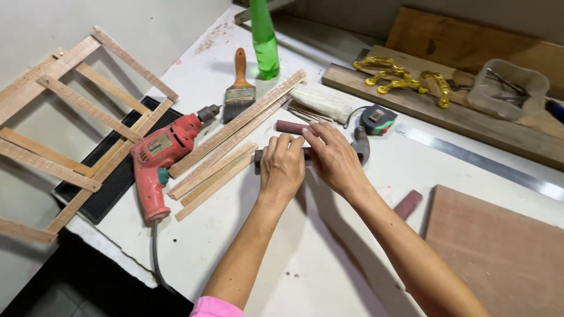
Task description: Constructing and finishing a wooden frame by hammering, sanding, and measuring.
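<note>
My left hand (281, 167) and my right hand (333, 157) rest side by side on the white worktable (329, 258), both curled over the dark handle of a hammer (361, 145) that lies flat. Only the hammer's grey head shows past my right hand. A short reddish-brown wooden dowel (291, 126) lies just beyond my fingertips. Several long thin wooden strips (235, 135) run diagonally to the left of my left hand.
A red electric drill (160, 159) lies left of the strips, with a paintbrush (239, 88) and green bottle (264, 41) behind. A tape measure (377, 118), steel ruler (482, 161), gold handles (405, 79), plastic tub (508, 88), plywood board (499, 252) and wooden lattice frame (64, 129) surround.
</note>
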